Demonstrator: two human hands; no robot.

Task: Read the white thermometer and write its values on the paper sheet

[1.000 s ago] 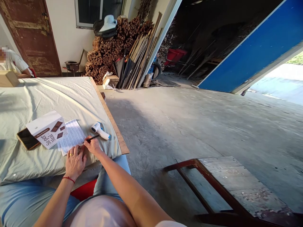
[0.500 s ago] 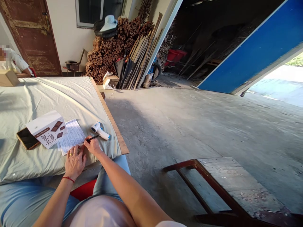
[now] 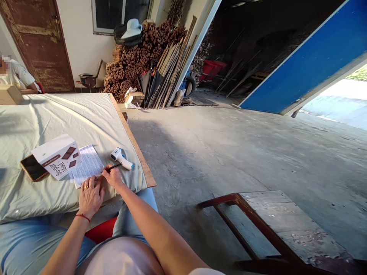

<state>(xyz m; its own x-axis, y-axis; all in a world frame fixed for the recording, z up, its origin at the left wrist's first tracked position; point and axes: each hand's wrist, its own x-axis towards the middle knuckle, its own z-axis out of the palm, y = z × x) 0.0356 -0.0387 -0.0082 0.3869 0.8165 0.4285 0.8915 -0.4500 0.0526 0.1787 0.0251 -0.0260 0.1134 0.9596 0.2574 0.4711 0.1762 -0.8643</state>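
Closed around a dark pen [image 3: 115,167], my right hand [image 3: 112,177] rests at the lower right corner of a sheet of paper [image 3: 87,164] covered in handwriting. My left hand [image 3: 91,194] lies flat with fingers extended over the sheet's lower edge. A folded white leaflet [image 3: 59,156] printed "Su-per Meal" overlaps the paper's left side. Partly under that leaflet is a phone [image 3: 33,168] with a dark screen. Just beyond the pen, a white and blue infrared thermometer [image 3: 122,158] lies on the cloth.
A pale cloth [image 3: 77,114] covers the table, whose wooden edge [image 3: 134,143] shows at right. Another person [image 3: 24,76] sits at the far left behind a cardboard box [image 3: 10,94]. A worn wooden chair [image 3: 286,225] stands on the concrete floor at right. Firewood [image 3: 129,61] is stacked by the wall.
The pen and my right hand have shifted very slightly at the paper's corner. My left hand and the things on the table look the same.
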